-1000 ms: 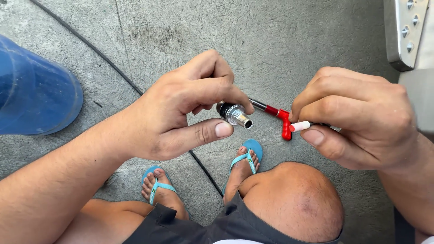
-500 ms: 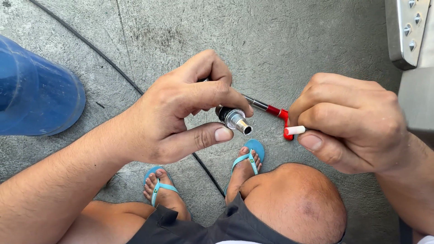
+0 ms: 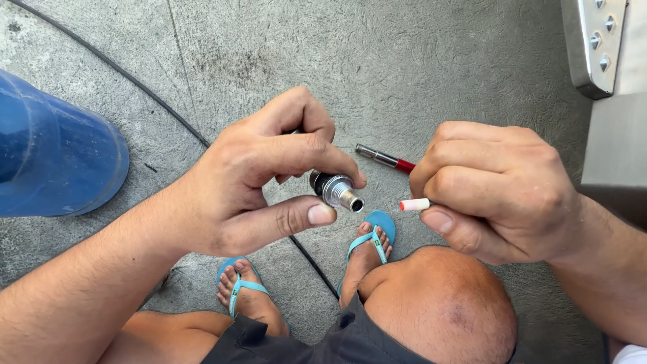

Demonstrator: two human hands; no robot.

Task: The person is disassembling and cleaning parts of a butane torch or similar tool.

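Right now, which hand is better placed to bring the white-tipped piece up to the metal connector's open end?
Right. The right hand pinches the white-tipped piece, aimed close at the metal connector, which the left hand grips.

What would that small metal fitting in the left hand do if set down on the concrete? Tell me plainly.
The metal fitting looks round and stepped, so it would probably roll in a curve. Its polished silver surface suggests solid metal: likely stiff, fairly heavy for its size, and somewhat slippery. The left hand pinches it between thumb and fingertips, which hints at a small, fiddly grip.
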